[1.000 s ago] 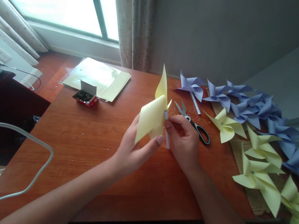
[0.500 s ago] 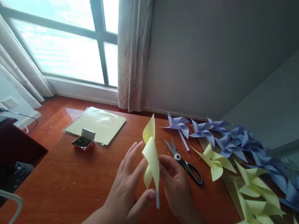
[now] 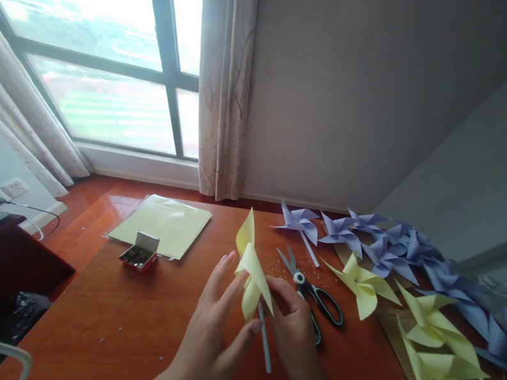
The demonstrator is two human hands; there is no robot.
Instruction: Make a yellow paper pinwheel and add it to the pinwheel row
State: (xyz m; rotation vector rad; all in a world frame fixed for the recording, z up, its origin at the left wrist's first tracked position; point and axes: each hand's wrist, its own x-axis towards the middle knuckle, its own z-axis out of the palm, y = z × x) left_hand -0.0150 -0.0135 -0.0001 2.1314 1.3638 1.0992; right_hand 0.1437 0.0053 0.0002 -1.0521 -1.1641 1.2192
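Pinwheel (image 3: 252,271) of yellow paper was held above the table's (image 3: 153,322) near middle, left hand (image 3: 210,332) pinching a blade between thumb and fingers, right hand (image 3: 293,326) closed on the hub and stick (image 3: 264,341). Paper looked light, soft and easily creased, so hub or stick seemed the safest hold. Stick's long axis ran down toward the near edge, blades pointing up toward the window.

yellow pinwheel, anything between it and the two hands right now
Nothing visible. The left hand and the right hand both hold the yellow pinwheel directly, above the table. Its pale stick pokes down between them. The scissors lie behind.
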